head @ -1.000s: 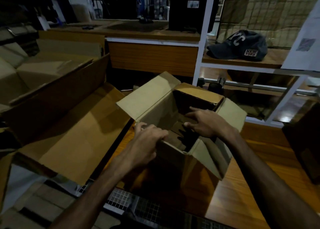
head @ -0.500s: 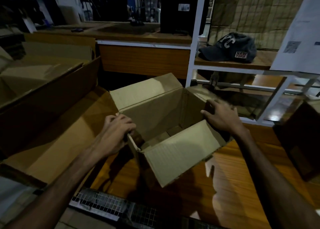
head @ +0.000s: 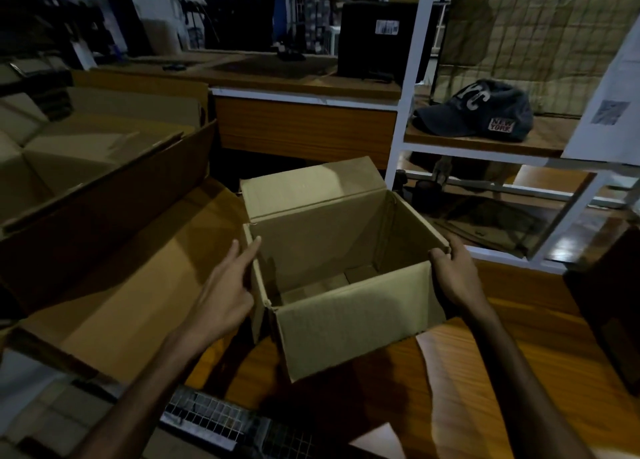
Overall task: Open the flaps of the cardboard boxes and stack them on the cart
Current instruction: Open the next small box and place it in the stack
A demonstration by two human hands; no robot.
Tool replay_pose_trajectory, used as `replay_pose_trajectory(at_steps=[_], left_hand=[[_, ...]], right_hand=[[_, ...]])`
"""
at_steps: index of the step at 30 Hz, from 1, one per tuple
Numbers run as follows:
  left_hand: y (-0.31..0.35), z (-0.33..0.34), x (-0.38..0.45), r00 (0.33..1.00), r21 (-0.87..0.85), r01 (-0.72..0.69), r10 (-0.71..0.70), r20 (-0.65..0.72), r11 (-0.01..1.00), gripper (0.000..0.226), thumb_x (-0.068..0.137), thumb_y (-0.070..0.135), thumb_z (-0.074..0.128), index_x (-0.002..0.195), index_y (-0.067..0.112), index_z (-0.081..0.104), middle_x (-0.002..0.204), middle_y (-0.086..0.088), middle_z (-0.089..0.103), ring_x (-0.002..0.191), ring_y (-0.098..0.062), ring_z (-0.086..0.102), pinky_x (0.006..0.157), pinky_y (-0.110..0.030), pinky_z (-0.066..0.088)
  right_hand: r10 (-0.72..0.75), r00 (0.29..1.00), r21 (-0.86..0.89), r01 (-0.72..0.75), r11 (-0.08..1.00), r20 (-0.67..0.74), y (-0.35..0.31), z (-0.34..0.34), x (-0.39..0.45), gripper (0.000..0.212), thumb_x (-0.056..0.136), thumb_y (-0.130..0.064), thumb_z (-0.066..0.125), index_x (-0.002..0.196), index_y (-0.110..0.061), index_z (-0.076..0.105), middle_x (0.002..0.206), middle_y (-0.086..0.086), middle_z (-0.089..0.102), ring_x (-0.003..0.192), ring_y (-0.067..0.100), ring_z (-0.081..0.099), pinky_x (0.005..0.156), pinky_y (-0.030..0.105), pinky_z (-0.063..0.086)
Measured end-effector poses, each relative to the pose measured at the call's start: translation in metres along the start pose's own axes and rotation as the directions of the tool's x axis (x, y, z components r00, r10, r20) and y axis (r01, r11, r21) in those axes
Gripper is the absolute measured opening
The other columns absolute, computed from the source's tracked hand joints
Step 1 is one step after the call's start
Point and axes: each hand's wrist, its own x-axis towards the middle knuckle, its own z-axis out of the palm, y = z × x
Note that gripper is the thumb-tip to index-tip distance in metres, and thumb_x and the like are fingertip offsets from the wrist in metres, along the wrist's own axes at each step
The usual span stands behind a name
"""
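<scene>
1. Nearest the camera, a strip of grey wire mesh (head: 207, 420) runs along the bottom edge, in front of the glossy orange-brown wooden tabletop (head: 540, 361).
2. Two bare forearms reach forward over that tabletop toward a small open brown cardboard box (head: 346, 271) that stands on it, mouth upward.
3. The left hand (head: 225, 292) lies flat along the box's left wall, fingers straight and close together, the fingertips (head: 254, 245) reaching up to the rim.
4. The right hand (head: 453, 278) grips the box's right rim near the front corner, fingers curled over the edge.
5. The box's near flap (head: 349, 320) hangs down and outward toward the camera; its far flap (head: 311, 186) stands up and leans back. Folded bottom flaps show inside.
6. Just left of the box a large flat sheet of brown cardboard (head: 131, 285) slopes down beside the left forearm.
7. Beyond that sheet, at far left, sits a bigger open cardboard carton (head: 104, 167) with lighter flaps inside it.
8. Behind the small box stands a white metal shelf frame (head: 398, 112); on its wooden shelf at right lies a dark blue cap with a "NEW YORK" patch (head: 481, 112).
9. A white paper sheet (head: 609, 101) hangs at the right edge.
10. Farthest back, a black box with a white label (head: 377, 49) rests on a long wooden counter (head: 277, 74).
</scene>
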Motion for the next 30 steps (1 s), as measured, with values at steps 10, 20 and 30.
replay_pose_trajectory(at_steps=[10, 20, 30], left_hand=[[0.037, 0.003, -0.076, 0.955, -0.513, 0.292, -0.219, 0.199, 0.807, 0.068, 0.111, 0.027, 0.042, 0.142, 0.079, 0.011, 0.125, 0.049, 0.051, 0.069, -0.035, 0.075, 0.068, -0.044, 0.065], [0.045, -0.01, -0.074, 0.897, -0.459, 0.411, -0.26, 0.356, 0.788, 0.08, 0.081, 0.076, 0.044, 0.136, 0.083, -0.013, 0.157, 0.018, 0.024, 0.103, -0.033, 0.072, 0.069, -0.053, 0.065], [0.011, -0.004, -0.023, 0.988, -0.57, 0.147, -0.1, 0.115, 0.808, 0.066, 0.102, 0.045, 0.051, 0.157, 0.059, 0.016, 0.169, 0.023, 0.01, 0.155, -0.009, 0.012, 0.126, -0.049, 0.02]], right_hand=[[0.016, 0.99, -0.014, -0.018, 1.0, -0.142, 0.013, 0.015, -0.007, 0.052, 0.103, -0.04, 0.048, 0.153, -0.039, 0.036, 0.153, 0.008, 0.038, 0.127, 0.028, 0.048, 0.095, 0.049, 0.048], [0.136, 0.984, 0.093, -0.126, 0.988, -0.11, 0.004, 0.021, -0.019, 0.062, 0.106, -0.042, 0.047, 0.162, -0.041, 0.02, 0.157, 0.011, 0.04, 0.106, 0.021, 0.047, 0.085, 0.045, 0.044], [-0.047, 0.976, 0.169, 0.084, 0.982, -0.213, -0.009, 0.037, -0.049, 0.054, 0.105, -0.018, 0.051, 0.155, -0.036, 0.042, 0.162, -0.006, 0.039, 0.132, 0.01, 0.05, 0.101, 0.044, 0.05]])
